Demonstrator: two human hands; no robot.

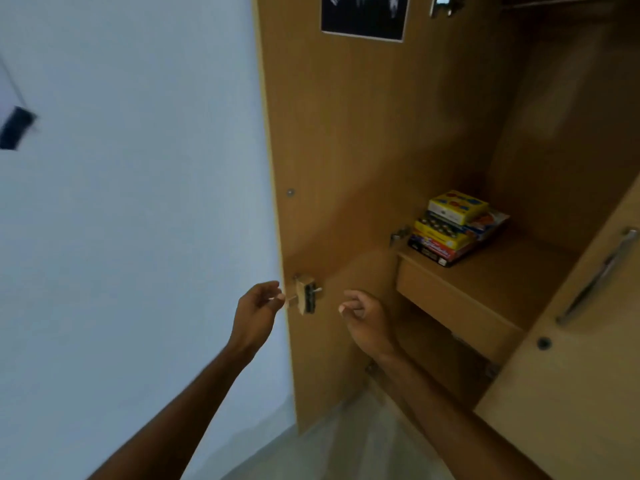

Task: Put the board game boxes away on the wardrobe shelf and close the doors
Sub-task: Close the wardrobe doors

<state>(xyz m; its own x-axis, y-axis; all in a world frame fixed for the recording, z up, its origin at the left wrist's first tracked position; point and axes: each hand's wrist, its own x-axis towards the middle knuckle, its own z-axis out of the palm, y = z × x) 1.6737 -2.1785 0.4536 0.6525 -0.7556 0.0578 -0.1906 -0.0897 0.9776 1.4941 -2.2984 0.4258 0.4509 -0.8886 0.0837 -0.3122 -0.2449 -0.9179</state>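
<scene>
Laminate left door point(346, 150) stands open, board game boxes point(453, 230) stacked at shelf point(519, 271) front; left hand point(256, 306) fingers curl by its edge, grip unclear, right hand point(363, 317) loosely curled, empty: closing risks pinched fingers.

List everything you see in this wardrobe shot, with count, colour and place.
board game boxes: one stack of several, yellow, red, blue; on shelf
shelf: one, tan, inside wardrobe
left door: one, tan, open
lock: one, tan and black, left door's edge
poster: one, dark, top of left door
right door: one, tan, far right
handle: one, silver, on right door
wall: one, pale, left
floor: grey, bottom
left grip: one, at left door's edge by lock, hold unclear
right grip: one, loosely curled, empty, before left door
</scene>
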